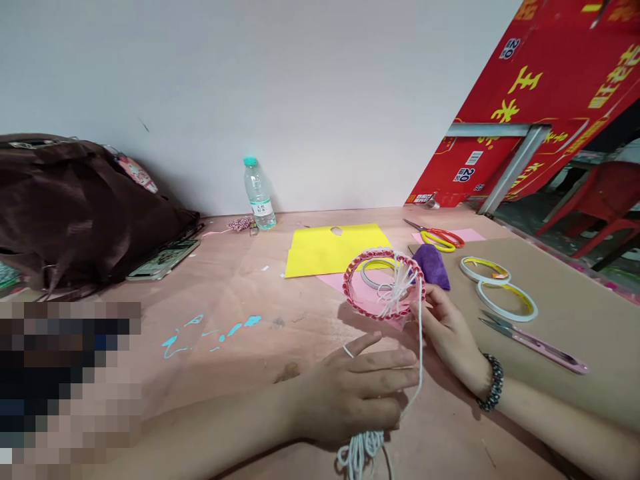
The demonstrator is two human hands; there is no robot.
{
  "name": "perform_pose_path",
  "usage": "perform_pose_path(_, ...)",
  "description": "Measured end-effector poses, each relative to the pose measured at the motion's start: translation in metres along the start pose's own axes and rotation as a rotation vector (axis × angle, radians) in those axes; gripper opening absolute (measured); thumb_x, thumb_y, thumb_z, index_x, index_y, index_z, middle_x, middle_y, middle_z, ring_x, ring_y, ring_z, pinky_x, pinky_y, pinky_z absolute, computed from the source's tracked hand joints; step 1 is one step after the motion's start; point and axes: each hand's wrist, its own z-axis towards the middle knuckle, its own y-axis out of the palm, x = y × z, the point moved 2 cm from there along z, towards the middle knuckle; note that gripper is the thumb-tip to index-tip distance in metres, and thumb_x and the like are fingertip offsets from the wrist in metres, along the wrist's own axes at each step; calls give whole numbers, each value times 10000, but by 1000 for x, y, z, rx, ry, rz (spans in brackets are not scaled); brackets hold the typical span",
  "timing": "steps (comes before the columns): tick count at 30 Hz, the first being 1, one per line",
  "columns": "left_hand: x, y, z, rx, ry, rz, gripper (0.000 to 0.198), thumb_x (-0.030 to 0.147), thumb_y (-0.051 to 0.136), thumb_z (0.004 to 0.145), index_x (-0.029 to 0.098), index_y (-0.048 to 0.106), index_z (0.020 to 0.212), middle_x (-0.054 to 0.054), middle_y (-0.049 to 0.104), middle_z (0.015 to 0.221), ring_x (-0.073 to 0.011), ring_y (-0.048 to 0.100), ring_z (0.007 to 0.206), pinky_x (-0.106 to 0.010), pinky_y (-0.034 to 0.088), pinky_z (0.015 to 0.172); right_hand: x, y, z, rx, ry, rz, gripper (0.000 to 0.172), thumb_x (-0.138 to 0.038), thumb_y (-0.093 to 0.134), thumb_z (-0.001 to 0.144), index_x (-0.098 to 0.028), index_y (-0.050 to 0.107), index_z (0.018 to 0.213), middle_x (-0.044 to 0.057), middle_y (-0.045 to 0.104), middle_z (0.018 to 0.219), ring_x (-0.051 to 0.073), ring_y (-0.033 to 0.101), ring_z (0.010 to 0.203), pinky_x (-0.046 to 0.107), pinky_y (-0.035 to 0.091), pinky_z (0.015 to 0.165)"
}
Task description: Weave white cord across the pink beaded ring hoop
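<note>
Two grips meet low over the table [240, 293]. Far to the left of the left grip slumps a brown bag [75, 213], with a phone [163, 259] lying at its edge. Beyond that grip and a little left, a water bottle [259, 193] stands upright by the wall, and a yellow sheet [335, 250] lies flat nearer in. The left grip [350, 393] is palm down, its fingers curled loosely over a white cord [419, 360], whose loose loops spill out below the palm. From those fingers the cord climbs to a ring [375, 254] wrapped in red and pink, held tilted just beyond both grips. The right grip [445, 327] pinches the ring's near right rim, where cord strands bunch. Just beyond the right grip lies a purple cloth [433, 263], and further beyond are scissors [440, 238]. To its right lie two tape rolls [481, 281] and pink snips [535, 343].
</note>
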Motion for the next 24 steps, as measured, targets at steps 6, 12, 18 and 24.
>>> perform_pose_path(6,7,-6,-2,105,24,35,110,233,513,863,198,614,837,-21,649,1144,-184,430,1254,-446,237,1131,1,4,-3,-33,-21,7,238,-428,529,870,-247,512,1024,-15,539,812,90,443,517,205,370,419)
perform_pose_path(12,5,-4,2,-30,54,-1,197,232,425,889,194,561,751,-13,630,745,-148,586,877,-452,221,1124,-1,5,-2,-53,-21,-3,242,-432,543,864,-231,515,996,-25,527,764,82,445,499,202,365,407)
perform_pose_path(18,4,-1,-3,10,-134,-69,173,290,455,877,192,495,740,12,533,588,-129,500,587,-301,461,889,-1,3,-1,-41,-30,6,242,-436,557,855,-233,510,978,-37,505,746,75,436,487,190,369,383)
perform_pose_path(24,-9,1,-7,-48,-832,-358,197,260,512,845,179,520,1024,28,572,663,-99,499,528,-188,368,481,4,-2,1,20,-36,50,218,-428,537,874,-245,485,980,-58,464,664,70,409,461,175,360,377)
